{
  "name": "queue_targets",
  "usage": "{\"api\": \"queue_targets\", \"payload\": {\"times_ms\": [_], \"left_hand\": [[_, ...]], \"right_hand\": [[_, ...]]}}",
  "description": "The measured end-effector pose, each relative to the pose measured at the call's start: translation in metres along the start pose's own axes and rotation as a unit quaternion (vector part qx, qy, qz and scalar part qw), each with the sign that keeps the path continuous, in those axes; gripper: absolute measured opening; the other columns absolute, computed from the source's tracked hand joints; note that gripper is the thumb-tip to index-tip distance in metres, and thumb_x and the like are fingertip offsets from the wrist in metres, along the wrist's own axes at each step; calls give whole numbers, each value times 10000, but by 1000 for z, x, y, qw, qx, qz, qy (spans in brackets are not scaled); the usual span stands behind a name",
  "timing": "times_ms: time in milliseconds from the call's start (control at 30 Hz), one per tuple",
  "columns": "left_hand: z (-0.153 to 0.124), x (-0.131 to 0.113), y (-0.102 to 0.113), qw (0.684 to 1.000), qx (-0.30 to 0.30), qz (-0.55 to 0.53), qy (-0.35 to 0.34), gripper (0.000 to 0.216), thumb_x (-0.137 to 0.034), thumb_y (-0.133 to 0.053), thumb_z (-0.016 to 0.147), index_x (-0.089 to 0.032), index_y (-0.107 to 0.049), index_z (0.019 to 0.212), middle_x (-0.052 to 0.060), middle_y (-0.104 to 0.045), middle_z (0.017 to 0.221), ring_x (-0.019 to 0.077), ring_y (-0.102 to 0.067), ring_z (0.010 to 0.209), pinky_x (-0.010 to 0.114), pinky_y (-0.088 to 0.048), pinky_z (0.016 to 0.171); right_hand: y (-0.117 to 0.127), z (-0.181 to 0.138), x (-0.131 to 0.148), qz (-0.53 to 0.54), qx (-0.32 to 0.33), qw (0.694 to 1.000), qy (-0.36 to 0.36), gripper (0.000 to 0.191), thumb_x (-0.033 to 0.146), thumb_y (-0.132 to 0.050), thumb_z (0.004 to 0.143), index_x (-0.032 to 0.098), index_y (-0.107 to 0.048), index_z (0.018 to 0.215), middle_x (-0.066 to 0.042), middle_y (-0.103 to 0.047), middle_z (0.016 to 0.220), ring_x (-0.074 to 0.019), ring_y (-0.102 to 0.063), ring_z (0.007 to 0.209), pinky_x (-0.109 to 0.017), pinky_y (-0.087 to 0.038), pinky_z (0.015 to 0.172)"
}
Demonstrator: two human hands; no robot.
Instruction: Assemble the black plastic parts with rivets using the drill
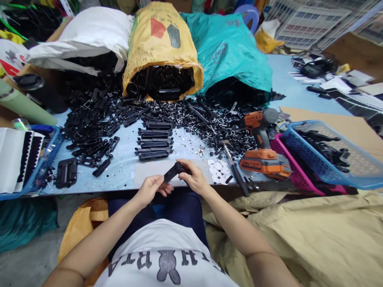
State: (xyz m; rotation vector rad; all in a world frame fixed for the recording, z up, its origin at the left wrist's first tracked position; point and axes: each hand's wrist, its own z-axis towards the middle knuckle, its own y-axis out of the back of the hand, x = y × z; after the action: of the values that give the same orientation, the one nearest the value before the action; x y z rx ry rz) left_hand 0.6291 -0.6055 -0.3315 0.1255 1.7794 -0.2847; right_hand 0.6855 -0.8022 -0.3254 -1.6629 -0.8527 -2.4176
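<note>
Between my two hands is a black plastic part (172, 172), held just over the table's front edge. My left hand (154, 187) pinches its left end with thumb and fingers. Around its right end close the fingers of my right hand (193, 175). Just beyond, a row of several long black plastic pieces (154, 142) lies stacked side by side. A heap of loose black parts (92, 123) spreads to the left. Silver screws with dark heads (187, 115) are scattered behind and to the right, and white round discs (218, 171) lie beside my right hand.
An orange cordless drill (260, 147) stands at the right, with a hammer (235, 169) next to it. Blue basket (363, 171) and pink basket (295, 175) sit farther right. White sack (95, 28), yellow sack (163, 40) and teal sack (227, 52) line the back.
</note>
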Motion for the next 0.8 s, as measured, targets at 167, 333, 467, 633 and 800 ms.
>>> {"api": "queue_targets", "payload": {"times_ms": [167,333,467,633,800], "left_hand": [[5,-5,-9,931,-106,253,-240,393,-300,-425,912,-216,-473,1293,100,-591,1191,190,-554,1078,364,-449,929],[9,8,-27,895,-265,222,-281,410,-277,-349,936,-190,-441,1326,109,-631,1099,179,-618,909,321,-516,780],[5,1,-19,915,-212,228,-257,398,-306,-381,922,-199,-499,1286,103,-643,1074,185,-626,866,309,-520,739],[8,-19,5,918,-143,249,-274,370,-289,-414,907,-195,-550,1238,93,-652,1052,180,-615,902,318,-492,819],[20,-5,11,941,-143,236,-195,392,-374,-412,899,-197,-547,1222,93,-639,1040,178,-613,874,319,-493,803]], "right_hand": [[-14,2,17,-49,-2,999,15,470,441,-475,887,220,-468,1302,-89,-593,1184,-197,-570,1075,-331,-467,921],[-39,4,41,-82,-70,994,4,485,370,-331,951,207,-328,1408,-112,-598,1136,-183,-593,981,-316,-497,852],[-43,0,38,-95,-79,991,47,519,335,-345,947,222,-240,1442,-111,-601,1027,-174,-601,838,-304,-518,747],[-39,1,27,-79,-64,991,85,528,316,-377,939,242,-233,1441,-100,-592,1061,-160,-595,801,-309,-514,739],[-45,12,12,-87,-14,996,30,531,368,-345,944,228,-230,1443,-108,-560,1178,-157,-595,864,-305,-497,787]]}}
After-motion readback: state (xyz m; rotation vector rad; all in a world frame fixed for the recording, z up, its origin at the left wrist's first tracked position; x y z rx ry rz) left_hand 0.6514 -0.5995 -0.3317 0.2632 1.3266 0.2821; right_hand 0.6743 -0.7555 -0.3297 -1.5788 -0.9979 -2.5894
